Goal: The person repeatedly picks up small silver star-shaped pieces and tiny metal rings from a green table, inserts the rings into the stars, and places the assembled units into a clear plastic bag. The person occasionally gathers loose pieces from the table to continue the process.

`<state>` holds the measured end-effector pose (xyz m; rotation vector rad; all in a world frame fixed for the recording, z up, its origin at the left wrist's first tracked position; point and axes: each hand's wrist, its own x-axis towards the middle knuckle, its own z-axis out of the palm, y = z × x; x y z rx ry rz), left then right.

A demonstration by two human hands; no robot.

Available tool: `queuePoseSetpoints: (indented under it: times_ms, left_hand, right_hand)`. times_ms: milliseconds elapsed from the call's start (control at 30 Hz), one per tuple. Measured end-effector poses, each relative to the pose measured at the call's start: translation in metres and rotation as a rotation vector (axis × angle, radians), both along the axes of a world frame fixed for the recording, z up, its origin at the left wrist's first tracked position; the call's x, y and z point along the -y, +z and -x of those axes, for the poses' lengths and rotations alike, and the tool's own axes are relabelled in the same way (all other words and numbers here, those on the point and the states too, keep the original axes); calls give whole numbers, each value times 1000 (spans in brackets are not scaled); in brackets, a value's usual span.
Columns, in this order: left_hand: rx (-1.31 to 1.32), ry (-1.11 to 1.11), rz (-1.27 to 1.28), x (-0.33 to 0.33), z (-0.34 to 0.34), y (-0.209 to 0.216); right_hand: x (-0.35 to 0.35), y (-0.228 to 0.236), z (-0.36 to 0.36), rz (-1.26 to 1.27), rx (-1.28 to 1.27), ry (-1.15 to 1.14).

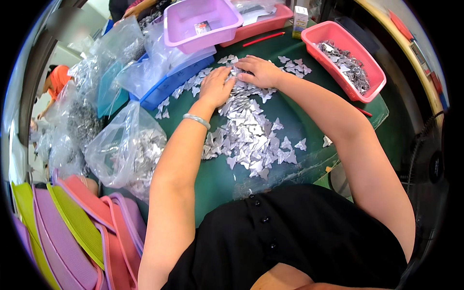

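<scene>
A heap of small silver butterfly-shaped pieces (pixel 249 130) spreads over the green tabletop (pixel 302 118). At its far end my left hand (pixel 216 88) lies on the pieces with its fingers stretched forward and a bangle (pixel 197 121) on the wrist. Close beside it, my right hand (pixel 261 72) rests palm down on the same pieces, fingers extended and pointing left. Neither hand appears to grip a piece, though the palms hide what is under them. More loose pieces lie scattered around both hands.
Left of the heap is a clear plastic bag (pixel 121 147) of similar pieces. Behind it stand a blue bin (pixel 186 75) and a purple basket (pixel 171 26). A pink basket (pixel 309 34) with metal parts stands far right. Stacked coloured baskets (pixel 72 232) fill the lower left.
</scene>
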<state>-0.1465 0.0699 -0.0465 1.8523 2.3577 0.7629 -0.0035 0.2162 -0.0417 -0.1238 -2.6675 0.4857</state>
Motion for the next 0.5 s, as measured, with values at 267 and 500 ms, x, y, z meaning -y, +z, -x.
queuePoseSetpoints:
  times_ms: [267, 500]
  left_hand:
    - [-34, -74, -167, 44, -37, 7]
    - [236, -126, -130, 100, -56, 17]
  right_hand:
    - [52, 18, -35, 73, 72, 33]
    - [69, 31, -67, 103, 204, 251]
